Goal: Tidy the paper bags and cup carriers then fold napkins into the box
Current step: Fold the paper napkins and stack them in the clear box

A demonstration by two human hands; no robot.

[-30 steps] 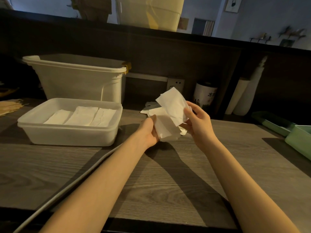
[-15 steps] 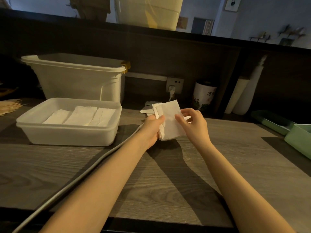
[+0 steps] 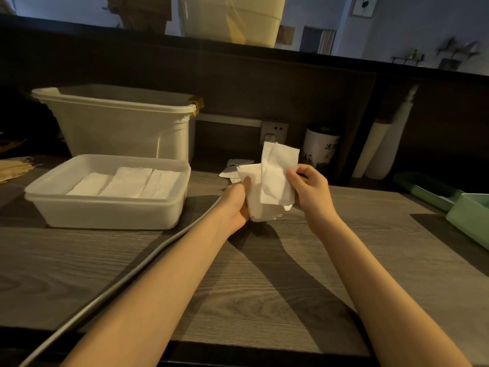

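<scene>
Your two forearms show bare from the bottom edge up to the wrists, with no sleeves over them. Your left hand point(image 3: 236, 201) and right hand point(image 3: 311, 190) wear no gloves, rings or watch.

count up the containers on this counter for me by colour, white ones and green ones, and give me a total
White or translucent white: 2, the shallow box holding folded napkins and the tall bin behind it.
Green: 2, the tray at the right edge and the flatter tray behind it.
Total: 4
</scene>
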